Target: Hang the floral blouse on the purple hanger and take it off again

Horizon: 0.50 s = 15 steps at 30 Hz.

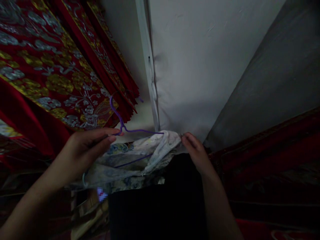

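Note:
A thin purple clothes hanger (142, 130) is in front of me, its hook curving up toward the red cloth. My left hand (87, 146) pinches it between thumb and fingers just left of the hook's base. A light garment with a faint blue and yellow pattern (160, 146) hangs on the hanger, and part of the hanger's lower bar shows through its opening. At the garment's right end, my right hand (193, 146) is closed on the edge of the cloth. The left part of the garment lies behind my left hand and wrist.
Red cloths embroidered in gold and silver (60, 80) hang at the upper left. A pale wall (195, 60) with a vertical strip (147, 50) stands ahead. Dark red fabric (270, 150) lies along the right side. The scene is dim.

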Available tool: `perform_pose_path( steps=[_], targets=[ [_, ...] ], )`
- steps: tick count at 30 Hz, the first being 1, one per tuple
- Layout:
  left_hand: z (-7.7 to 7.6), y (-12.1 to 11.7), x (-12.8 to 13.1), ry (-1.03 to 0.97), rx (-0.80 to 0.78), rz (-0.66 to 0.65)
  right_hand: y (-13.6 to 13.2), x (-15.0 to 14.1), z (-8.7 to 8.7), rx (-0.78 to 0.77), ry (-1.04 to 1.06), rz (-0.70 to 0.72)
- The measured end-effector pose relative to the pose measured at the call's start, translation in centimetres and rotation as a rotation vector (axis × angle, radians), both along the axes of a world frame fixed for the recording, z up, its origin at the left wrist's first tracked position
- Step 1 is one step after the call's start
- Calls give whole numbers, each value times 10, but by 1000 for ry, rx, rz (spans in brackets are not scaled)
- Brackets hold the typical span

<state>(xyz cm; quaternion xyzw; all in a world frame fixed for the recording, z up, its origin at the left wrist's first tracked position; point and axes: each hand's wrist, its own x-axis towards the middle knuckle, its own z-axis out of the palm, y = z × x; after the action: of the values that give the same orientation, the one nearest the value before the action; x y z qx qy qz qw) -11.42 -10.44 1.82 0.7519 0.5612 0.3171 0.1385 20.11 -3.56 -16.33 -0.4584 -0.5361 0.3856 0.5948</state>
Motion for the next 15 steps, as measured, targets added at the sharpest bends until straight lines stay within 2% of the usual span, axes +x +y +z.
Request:
perform_pose_path(
  steps=[3,7,9,11,13,15],
  targets=[
    [-12,32,-4,-5,236,56,15,14,24,-85,269,129],
    [-25,83,-1,-23,518,88,50,6,76,27,532,14],
    [-20,109,4,0,593,94,76,-1,99,94,602,-34],
    [-8,137,13,24,638,72,100,-3,114,138,649,-37],
    [5,165,23,60,638,25,116,1,118,175,689,-38],
    [15,191,32,70,642,-7,122,8,114,199,710,-59]
  ],
)
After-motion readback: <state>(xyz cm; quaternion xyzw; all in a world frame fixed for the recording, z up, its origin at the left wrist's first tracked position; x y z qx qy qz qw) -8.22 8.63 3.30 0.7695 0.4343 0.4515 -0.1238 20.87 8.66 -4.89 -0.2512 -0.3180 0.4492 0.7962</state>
